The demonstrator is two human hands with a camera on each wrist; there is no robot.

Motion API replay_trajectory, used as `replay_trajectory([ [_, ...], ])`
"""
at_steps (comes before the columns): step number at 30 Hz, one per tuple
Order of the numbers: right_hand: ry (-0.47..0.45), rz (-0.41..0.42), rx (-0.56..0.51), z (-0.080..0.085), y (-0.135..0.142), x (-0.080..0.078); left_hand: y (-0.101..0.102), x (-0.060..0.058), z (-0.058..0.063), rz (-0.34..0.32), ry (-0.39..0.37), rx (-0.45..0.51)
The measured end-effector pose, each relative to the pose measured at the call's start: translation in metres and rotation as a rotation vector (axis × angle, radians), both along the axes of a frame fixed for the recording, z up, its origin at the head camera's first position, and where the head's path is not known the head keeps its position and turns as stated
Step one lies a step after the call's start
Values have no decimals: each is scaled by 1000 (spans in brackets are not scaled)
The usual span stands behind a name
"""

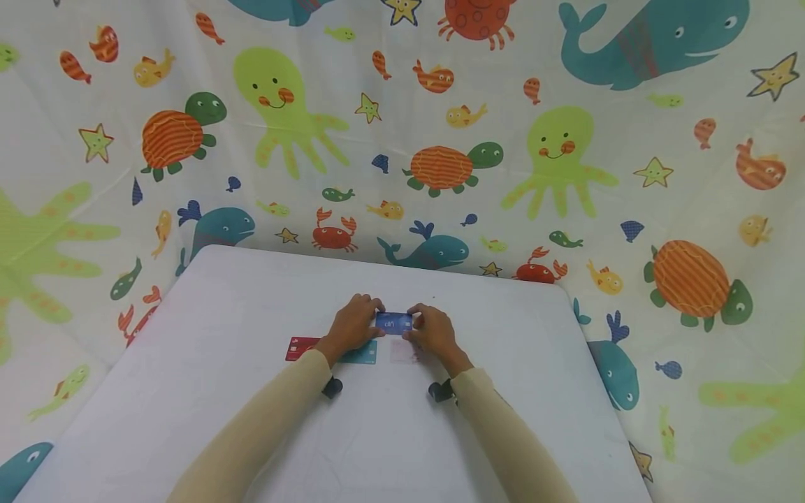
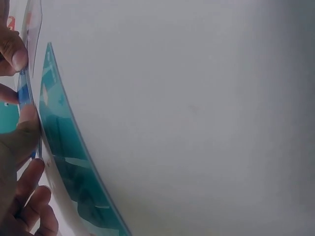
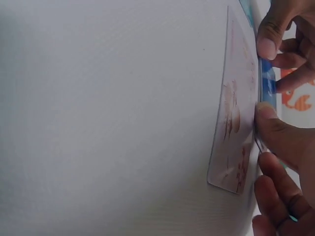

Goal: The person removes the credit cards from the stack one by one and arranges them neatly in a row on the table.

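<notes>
A blue bank-style card (image 1: 393,323) with light lettering is pinched at its two short ends by my left hand (image 1: 353,323) and right hand (image 1: 435,332), thumbs on the near edge. Just below my left hand lies a teal card (image 1: 363,353), partly covered by the wrist. A red card (image 1: 300,347) shows farther left, its right part hidden by my forearm. Close below the right hand is a pale pinkish card (image 1: 401,351); in the right wrist view this pale card (image 3: 234,113) lies flat with a faint printed picture.
A white-covered table (image 1: 383,440) carries the cards. Behind it hangs a curtain (image 1: 377,91) printed with sea animals. Dark wrist devices (image 1: 441,390) sit at the cuffs of both beige sleeves (image 1: 503,433).
</notes>
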State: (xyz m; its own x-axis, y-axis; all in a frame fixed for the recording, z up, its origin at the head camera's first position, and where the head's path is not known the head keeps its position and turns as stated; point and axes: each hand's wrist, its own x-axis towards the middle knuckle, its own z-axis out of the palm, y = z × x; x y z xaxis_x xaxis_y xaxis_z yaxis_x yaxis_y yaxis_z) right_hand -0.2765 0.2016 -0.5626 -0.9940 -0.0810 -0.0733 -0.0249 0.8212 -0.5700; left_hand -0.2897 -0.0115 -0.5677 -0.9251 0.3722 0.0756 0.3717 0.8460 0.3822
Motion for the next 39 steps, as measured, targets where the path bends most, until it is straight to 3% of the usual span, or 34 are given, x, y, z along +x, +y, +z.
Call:
replay_trajectory([
  [10,45,2,-18,-4,-1,0,2,2,2,8,12,40],
  [23,69,-17,-29,5,5,0,9,3,12,22,62,61],
  [39,120,0,-39,8,22,8,20,9,18,-20,89,98],
])
